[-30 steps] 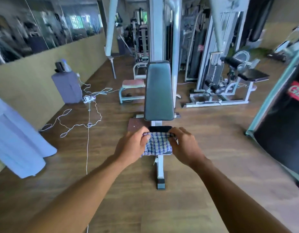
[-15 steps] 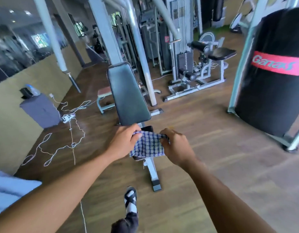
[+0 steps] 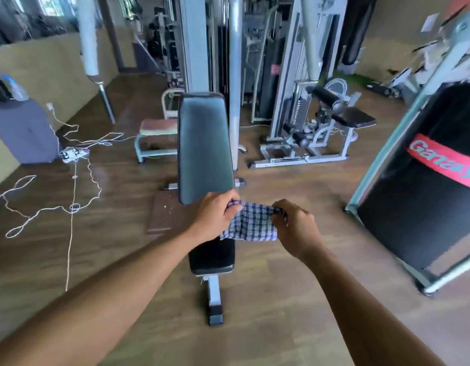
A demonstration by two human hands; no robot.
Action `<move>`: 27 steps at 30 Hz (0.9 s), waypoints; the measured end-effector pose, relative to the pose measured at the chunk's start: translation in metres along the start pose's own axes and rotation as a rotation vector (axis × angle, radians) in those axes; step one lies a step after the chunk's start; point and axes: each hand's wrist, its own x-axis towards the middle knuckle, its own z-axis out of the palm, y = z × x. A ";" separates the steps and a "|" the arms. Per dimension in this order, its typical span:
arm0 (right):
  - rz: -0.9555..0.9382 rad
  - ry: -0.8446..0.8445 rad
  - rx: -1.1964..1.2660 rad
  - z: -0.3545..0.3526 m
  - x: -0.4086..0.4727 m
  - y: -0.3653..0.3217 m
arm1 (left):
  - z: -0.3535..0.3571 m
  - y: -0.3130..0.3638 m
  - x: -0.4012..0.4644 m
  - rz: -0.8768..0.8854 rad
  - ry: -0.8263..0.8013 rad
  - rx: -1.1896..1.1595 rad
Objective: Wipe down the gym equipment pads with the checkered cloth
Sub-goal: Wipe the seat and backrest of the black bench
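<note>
We count two hands: left hand (image 3: 215,216), right hand (image 3: 294,228). One checkered cloth (image 3: 251,221). Two bench pads: back pad (image 3: 203,146), seat pad (image 3: 211,256). One punching bag (image 3: 424,207). One bottle (image 3: 16,88).

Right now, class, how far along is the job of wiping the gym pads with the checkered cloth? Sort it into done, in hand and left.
Done: nothing visibly wiped. In hand: the left hand and right hand hold the blue-and-white checkered cloth stretched between them above the bench's black seat pad. Left: that seat pad, the upright black back pad and the black pads on the white leg machine beyond.
</note>
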 end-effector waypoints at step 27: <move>0.496 -0.575 0.002 0.347 0.166 0.192 | 0.239 -0.335 0.057 -0.943 -0.107 -0.110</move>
